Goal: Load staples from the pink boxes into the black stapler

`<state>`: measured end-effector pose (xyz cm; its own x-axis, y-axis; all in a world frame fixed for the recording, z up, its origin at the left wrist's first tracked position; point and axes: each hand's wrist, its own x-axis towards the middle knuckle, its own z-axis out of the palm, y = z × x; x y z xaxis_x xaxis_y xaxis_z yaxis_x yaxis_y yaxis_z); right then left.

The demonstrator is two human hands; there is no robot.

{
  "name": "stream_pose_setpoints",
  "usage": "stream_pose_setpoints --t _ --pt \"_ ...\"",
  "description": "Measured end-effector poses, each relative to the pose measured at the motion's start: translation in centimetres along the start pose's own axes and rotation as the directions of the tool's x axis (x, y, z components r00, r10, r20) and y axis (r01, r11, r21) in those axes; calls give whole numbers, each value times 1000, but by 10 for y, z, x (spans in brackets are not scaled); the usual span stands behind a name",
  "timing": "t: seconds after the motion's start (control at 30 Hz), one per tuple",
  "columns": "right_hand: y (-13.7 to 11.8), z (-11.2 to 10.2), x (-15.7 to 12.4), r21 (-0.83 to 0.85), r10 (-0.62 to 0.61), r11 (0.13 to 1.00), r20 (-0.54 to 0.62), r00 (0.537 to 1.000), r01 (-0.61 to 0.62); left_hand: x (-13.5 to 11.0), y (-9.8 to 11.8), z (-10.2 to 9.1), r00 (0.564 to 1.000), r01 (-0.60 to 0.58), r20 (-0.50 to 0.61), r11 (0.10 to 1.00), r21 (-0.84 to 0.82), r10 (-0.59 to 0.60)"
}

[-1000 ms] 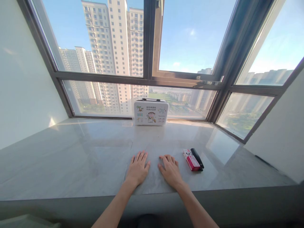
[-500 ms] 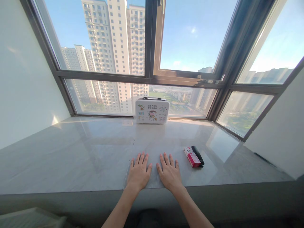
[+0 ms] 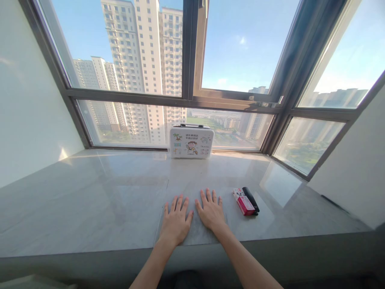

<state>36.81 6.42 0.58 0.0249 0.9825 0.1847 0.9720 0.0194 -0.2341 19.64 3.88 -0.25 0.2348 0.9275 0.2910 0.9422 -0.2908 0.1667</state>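
Windowsill (image 3: 90, 200) holds stapler (image 3: 251, 199), long axis slanting away leftward.

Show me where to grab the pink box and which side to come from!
Come from above and pinch the short ends of the pink box, I'd say: it lies flat, and the black stapler lies along its right long side, leaving little finger room there.

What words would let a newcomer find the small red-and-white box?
Below the window, find the grey sill. Right of the right hand lies the small box, its red-and-white print setting it apart from the black, elongated object beside it.
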Motion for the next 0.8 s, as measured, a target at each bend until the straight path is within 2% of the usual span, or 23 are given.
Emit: stream_pose_setpoints --t 0.27,0.4,0.53,0.8 --pt "-2 0 -28 5 -9 1000 -35 999 10 35 -3 11 1000 17 6 999 -40 -16" --pt "-6 -2 -38 5 3 1000 -32 999 -2 43 -4 13 999 36 16 998 -41 -36" --pt "-8 -2 -39 0 18 1000 -13 1000 -18 36 -2 12 999 38 15 999 -39 -37" --pt "-7 2 -24 -6 31 1000 -24 999 -31 5 5 5 999 39 -24 999 -2 -39"
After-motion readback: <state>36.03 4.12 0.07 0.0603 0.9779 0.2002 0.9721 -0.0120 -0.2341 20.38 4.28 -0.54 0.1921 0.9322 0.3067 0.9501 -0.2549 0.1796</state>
